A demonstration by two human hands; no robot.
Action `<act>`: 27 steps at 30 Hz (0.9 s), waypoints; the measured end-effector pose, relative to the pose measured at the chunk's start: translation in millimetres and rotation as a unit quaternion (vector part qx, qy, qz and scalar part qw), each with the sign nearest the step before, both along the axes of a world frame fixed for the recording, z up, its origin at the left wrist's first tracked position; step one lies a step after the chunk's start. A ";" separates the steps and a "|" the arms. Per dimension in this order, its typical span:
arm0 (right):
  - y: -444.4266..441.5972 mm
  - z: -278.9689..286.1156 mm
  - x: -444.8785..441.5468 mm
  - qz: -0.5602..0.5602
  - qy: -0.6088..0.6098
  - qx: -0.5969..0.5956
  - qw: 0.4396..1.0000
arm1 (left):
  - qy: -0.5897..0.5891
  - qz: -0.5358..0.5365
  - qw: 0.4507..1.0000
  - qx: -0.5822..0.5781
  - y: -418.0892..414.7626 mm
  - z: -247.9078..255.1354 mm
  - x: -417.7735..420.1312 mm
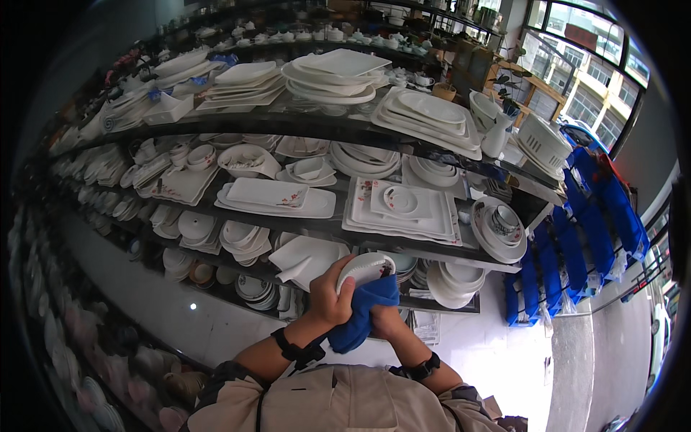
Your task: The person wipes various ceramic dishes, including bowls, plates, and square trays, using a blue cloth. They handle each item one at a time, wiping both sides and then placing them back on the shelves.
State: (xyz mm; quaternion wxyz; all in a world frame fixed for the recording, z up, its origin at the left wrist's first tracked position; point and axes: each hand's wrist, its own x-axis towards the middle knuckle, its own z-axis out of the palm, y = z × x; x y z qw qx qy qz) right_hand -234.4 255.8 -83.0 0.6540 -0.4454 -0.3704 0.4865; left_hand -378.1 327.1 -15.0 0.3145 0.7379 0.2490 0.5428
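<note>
My left hand (329, 294) grips the edge of a white ceramic bowl (360, 265) with a dark and red printed pattern, held tilted in front of my chest. A blue cloth (359, 313) is bunched against the bowl's near side. My right hand (384, 319) clasps the cloth from the right, its fingers partly hidden by the folds. Just beyond the bowl, on a lower shelf, lies a large white angular dish (310, 262).
Tiered dark shelves (324, 221) full of white crockery stand before me. Stacked rectangular plates (402, 208) lie close to the middle shelf's front edge. Blue bins (572, 243) line the right. More shelved dishes (102, 399) are at lower left, across the pale floor (216, 310).
</note>
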 end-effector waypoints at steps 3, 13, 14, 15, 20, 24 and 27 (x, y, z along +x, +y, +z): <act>8.0 9.9 -0.6 -0.013 0.013 -0.011 1.000 | 0.027 -0.020 0.999 -0.021 0.5 -5.0 -8.5; 6.2 33.0 24.9 -0.074 -0.497 0.111 0.858 | 0.239 -0.158 0.955 -0.075 33.3 10.7 -43.1; 9.7 43.6 23.1 -0.084 -0.532 0.125 0.833 | 0.241 -0.145 0.958 -0.060 33.6 7.7 -45.1; 11.9 49.9 21.6 -0.095 -0.566 0.140 0.807 | 0.243 -0.132 0.960 -0.044 34.4 5.2 -46.4; 9.3 51.0 10.6 -0.113 -0.453 0.185 0.865 | 0.116 -0.173 0.971 -0.116 45.5 -6.1 -45.9; -2.1 49.1 14.0 -0.037 -0.245 0.158 0.956 | 0.013 -0.234 0.959 -0.158 43.2 -14.5 -34.7; -2.0 40.0 15.2 -0.061 -0.223 0.094 0.968 | 0.065 -0.226 0.954 -0.186 34.7 -0.1 -38.4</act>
